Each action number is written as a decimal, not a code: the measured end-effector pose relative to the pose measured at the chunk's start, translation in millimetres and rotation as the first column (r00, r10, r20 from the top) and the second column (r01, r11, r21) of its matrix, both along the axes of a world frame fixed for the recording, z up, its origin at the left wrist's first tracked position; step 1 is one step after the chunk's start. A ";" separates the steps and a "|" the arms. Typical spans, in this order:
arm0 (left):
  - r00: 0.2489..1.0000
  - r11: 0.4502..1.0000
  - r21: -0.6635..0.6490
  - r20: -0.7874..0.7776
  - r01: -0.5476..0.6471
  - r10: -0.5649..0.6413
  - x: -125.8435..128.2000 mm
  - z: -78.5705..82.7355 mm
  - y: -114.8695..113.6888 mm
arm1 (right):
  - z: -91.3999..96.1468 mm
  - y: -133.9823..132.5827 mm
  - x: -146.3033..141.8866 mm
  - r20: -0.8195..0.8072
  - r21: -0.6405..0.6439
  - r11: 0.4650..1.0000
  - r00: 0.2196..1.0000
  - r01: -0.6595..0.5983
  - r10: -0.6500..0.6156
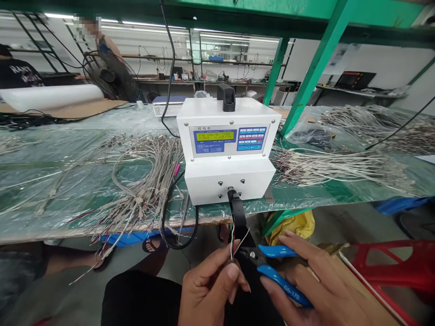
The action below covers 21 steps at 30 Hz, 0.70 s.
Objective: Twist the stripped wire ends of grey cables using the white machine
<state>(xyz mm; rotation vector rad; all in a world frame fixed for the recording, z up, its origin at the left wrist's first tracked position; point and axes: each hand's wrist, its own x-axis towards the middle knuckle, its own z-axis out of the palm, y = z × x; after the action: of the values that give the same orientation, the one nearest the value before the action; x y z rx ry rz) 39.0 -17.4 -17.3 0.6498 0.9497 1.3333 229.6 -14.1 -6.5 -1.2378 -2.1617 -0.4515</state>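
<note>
My left hand [212, 290] pinches the thin white, red and green wires [232, 244] that stick out of a black sheathed cable [238, 215]. That cable runs up to the chuck [231, 190] on the front of a white wire-twisting machine [227, 136]. My right hand [316, 280] is shut around blue-handled wire cutters [283, 283]. Their dark jaws [249, 252] sit close beside the thin wires, and I cannot tell whether they touch.
Bundles of grey stripped cables [142, 181] lie on the plastic-covered green bench [41, 181] on both sides of the machine. A person's sandalled foot [152, 244] shows below the bench. A red stool [390, 262] stands at the right, and another person [112, 63] stands behind the bench.
</note>
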 end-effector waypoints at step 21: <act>0.999 1.000 -0.028 0.044 0.002 -0.001 2.1 6.4 1.0 | -6.6 -1.1 -8.1 -0.031 0.025 0.999 0.999 0.036 -0.035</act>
<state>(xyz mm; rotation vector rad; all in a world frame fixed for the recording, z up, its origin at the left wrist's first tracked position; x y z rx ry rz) 41.2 -16.4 -10.9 0.5976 0.9302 1.3257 221.6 -15.2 -13.1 -1.2624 -2.1046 -0.4707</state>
